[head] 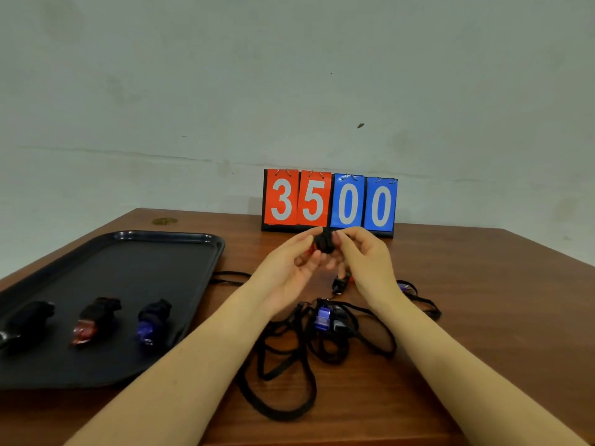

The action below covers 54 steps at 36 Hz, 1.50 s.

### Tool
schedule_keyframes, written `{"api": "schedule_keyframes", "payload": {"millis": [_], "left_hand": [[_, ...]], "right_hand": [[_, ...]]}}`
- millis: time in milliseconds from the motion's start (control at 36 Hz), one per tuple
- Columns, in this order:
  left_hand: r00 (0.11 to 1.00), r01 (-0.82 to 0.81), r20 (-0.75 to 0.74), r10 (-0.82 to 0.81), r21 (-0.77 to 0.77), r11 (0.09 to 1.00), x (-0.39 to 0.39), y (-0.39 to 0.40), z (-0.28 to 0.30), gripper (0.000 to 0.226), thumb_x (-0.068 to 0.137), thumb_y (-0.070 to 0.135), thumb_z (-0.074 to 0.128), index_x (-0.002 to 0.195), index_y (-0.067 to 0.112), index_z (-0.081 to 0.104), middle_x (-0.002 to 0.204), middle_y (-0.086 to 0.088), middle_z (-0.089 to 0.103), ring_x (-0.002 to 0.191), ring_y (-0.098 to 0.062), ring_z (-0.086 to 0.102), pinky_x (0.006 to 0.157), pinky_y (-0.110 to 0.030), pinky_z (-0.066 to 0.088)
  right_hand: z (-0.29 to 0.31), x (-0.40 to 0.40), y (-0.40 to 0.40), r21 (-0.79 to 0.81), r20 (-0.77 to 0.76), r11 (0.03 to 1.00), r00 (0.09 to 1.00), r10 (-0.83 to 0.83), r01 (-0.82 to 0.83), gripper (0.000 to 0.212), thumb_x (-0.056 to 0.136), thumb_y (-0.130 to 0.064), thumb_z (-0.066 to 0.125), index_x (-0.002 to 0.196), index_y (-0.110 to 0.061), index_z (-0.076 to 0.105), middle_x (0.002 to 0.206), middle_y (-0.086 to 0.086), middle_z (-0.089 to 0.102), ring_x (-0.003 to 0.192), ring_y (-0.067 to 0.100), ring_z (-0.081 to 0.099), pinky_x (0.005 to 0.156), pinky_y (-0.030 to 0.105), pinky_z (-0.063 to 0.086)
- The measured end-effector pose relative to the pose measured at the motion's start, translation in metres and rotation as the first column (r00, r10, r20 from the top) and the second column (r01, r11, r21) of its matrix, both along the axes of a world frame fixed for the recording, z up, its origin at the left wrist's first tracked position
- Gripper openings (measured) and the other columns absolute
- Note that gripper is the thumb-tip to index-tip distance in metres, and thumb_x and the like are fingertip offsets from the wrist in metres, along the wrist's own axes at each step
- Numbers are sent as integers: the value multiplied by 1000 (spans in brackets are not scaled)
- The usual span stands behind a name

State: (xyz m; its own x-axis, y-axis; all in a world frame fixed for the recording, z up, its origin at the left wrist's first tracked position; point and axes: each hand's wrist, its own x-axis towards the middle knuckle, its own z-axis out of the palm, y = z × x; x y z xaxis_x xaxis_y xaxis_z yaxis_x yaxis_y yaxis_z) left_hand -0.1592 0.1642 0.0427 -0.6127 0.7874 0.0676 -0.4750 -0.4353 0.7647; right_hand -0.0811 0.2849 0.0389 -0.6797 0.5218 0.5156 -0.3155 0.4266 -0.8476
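The left hand [288, 268] and right hand [365, 260] grip a black string ball [325, 242], fingers curled (tray [135, 268] at nine o'clock).

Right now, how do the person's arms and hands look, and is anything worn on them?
The left forearm and right forearm are bare to the picture's edge, with no sleeves in view. The left hand and right hand are bare too: no gloves, and no watch, bracelet or ring on the parts that show. No markings are visible.

Black cord bundle [325, 242], tightly wound, red showing at its left, held aloft
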Motion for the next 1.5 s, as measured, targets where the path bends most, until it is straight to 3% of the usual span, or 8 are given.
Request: {"api": "schedule_keyframes", "payload": {"millis": [111, 417, 556, 667, 806, 1139, 1278, 1500], "left_hand": [[994, -95, 55, 94, 9, 995, -1, 4, -3, 17, 92, 13, 60, 100, 6, 72, 96, -8, 67, 80, -10, 62, 60, -17, 54], [935, -76, -349, 57, -42, 996, 5, 9, -7, 23, 92, 9, 60, 114, 8, 67, 112, -11, 70, 99, -15, 68, 82, -23, 55], [965, -105, -245, 95, -27, 994, 2, 7, -4, 21, 96, 23, 55, 106, 10, 68, 99, -10, 72, 90, -19, 67, 79, -28, 58], [944, -190, -294, 147, -124, 974, 5, 5, -1, 25, 99, 36, 49, 106, 17, 63, 71, -1, 67, 58, -8, 59, 55, -20, 49], [875, -362, -411, 254, -209, 908, 2, 5, -3, 32, 100, 44, 40, 96, 23, 64, 57, 6, 49, 45, -5, 42, 46, -20, 34], [996, 41, 82, -39, -21, 999, -1, 4, 3, 39, 89, 44, 60, 113, 13, 58, 60, 3, 36, 48, -5, 35, 37, -14, 32], [982, -13, 189, 15, -9, 1000, -6, 2, 1, 28, 88, 32, 64, 111, 16, 60, 54, 6, 36, 42, -4, 34, 35, -12, 29], [978, -41, 199, 58, -91, 995, -5, 5, -7, 24, 88, 33, 65, 105, 15, 62, 54, 6, 38, 45, -4, 34, 37, -14, 29]], "right_hand": [[-4, -3, -4, 27, 20, 1000, 1000, 2, -2, 11, 97, -18, 54, 89, -13, 61, 67, 2, 67, 58, 13, 62, 49, 20, 49], [-3, 0, -4, 102, 18, 992, 997, -73, 71, 13, 96, -24, 55, 86, -18, 60, 64, -3, 65, 54, 12, 60, 51, 17, 50], [-4, -1, -6, 117, 10, 992, 999, -39, 38, 13, 96, -19, 55, 88, -13, 63, 67, 3, 67, 50, 15, 57, 51, 20, 48], [-5, -3, -6, 129, 17, 992, 1000, -5, 3, 11, 95, -17, 56, 89, -14, 64, 75, 7, 68, 59, 28, 61, 53, 26, 51], [-5, -3, -10, 87, 41, 992, 995, 86, -89, 10, 95, -9, 55, 92, -12, 64, 73, 5, 68, 64, 17, 65, 51, 22, 50], [-3, -3, -10, 108, 61, 993, 997, 38, -44, 3, 93, -10, 60, 90, -10, 62, 70, 1, 64, 48, 6, 55, 49, 18, 47], [-3, -3, -11, 95, -2, 995, 1000, 5, -5, 4, 92, -14, 62, 88, -12, 60, 63, 2, 64, 51, 10, 56, 52, 21, 48], [-2, -1, -16, 161, -49, 987, 999, 5, 3, 11, 92, -10, 59, 91, -21, 60, 88, 1, 66, 67, 1, 57, 63, 18, 50]]}}
